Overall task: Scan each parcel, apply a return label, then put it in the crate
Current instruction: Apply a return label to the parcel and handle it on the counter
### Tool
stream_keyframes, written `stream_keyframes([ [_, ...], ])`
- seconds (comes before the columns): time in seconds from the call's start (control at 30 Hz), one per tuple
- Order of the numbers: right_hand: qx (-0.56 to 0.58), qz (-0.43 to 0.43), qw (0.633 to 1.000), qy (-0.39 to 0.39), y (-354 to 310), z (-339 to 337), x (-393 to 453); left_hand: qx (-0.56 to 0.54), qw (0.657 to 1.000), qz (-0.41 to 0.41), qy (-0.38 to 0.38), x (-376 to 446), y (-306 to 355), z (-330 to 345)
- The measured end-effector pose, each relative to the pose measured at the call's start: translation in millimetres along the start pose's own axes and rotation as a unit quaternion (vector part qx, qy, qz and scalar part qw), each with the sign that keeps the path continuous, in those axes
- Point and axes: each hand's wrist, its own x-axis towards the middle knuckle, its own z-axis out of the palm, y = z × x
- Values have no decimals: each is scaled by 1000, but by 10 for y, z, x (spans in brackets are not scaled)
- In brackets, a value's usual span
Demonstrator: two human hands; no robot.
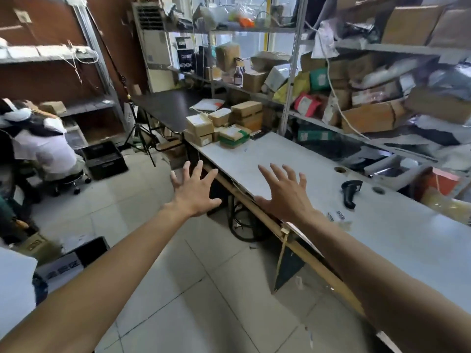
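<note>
Several small cardboard parcels (224, 124) are stacked at the far end of the white table (397, 233). A black handheld scanner (349, 191) lies on the table to the right. Small labels (336, 215) lie near the table's front edge. A black crate (105, 159) stands on the floor at the left. My left hand (195, 191) is stretched out over the floor with fingers spread, holding nothing. My right hand (286, 192) hovers above the table's front edge, fingers spread, also holding nothing. Both hands are well short of the parcels.
Metal shelves (356, 47) crammed with boxes and bags line the wall behind the table. A dark table (165, 105) continues at the far end. A seated person (43, 146) is at the left on a wheeled stool. Boxes (38, 247) lie on the floor near left.
</note>
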Motion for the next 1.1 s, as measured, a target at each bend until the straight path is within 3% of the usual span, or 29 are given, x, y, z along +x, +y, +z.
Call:
stream_keyframes([
  [0.43,32,-91,995,-39,-301,894,3172,-26,995,-98,22,2390,-1076,171],
  [0.67,49,-60,996,-49,-363,1337,4727,-49,993,-106,2,3895,-1671,210],
  [0.97,71,-13,994,-87,24,2193,6500,-52,995,-82,-20,5927,-2128,683],
  [1.1,135,35,983,-120,91,2529,7247,-131,983,-116,-49,6663,-2275,937],
])
